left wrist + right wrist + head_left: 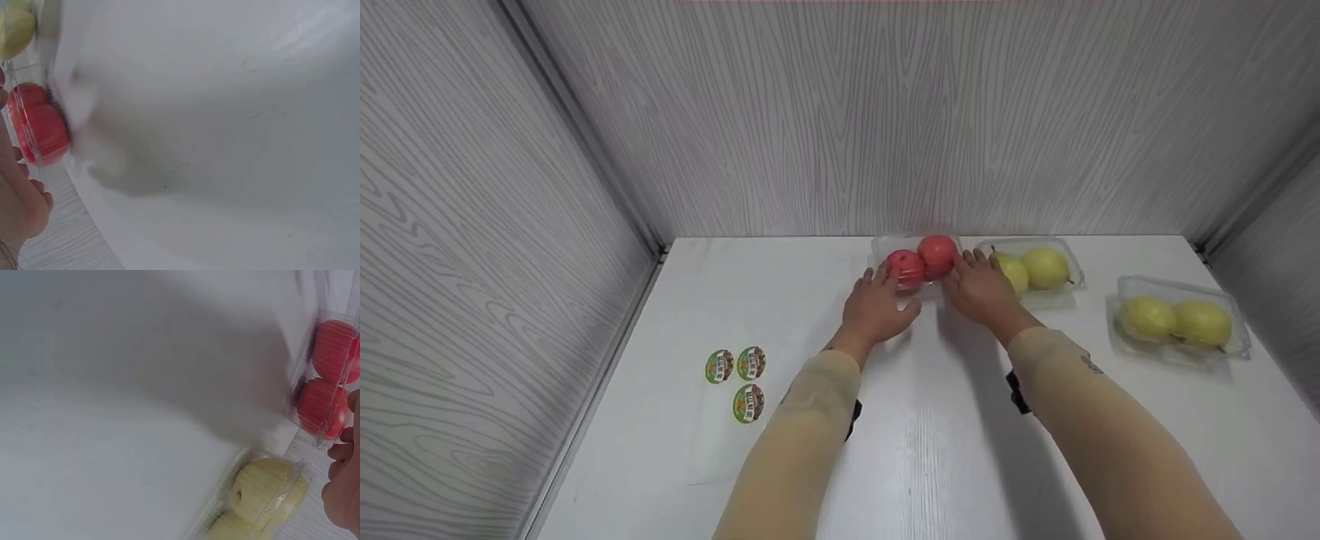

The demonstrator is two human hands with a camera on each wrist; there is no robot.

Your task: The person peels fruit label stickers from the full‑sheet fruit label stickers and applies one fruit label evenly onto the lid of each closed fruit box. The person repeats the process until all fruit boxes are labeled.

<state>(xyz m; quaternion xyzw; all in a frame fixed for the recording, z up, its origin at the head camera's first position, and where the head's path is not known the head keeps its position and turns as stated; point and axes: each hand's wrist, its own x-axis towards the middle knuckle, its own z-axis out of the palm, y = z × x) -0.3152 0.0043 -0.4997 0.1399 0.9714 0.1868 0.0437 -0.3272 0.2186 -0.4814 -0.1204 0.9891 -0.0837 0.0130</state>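
A clear plastic clamshell box [889, 244] holding two red apples [937, 255] stands at the back of the white table, by the wall. My left hand [876, 307] lies at its left side, fingers stretched over the near left edge and thumb apart. At its right side is my right hand [981, 286], fingers extended against the box. Both wrist views show the fingertips along the lid rim; most of each hand is out of frame there. Just right of the right hand, partly covered by it, sits another clear box with yellow-green pears [1044, 268].
A third clear box [1234, 304] with two pears stands farther right. Three round stickers [748, 403] on a sheet lie at the left of the table [915, 465]. Grey wood-grain walls [825, 120] close off the back and sides.
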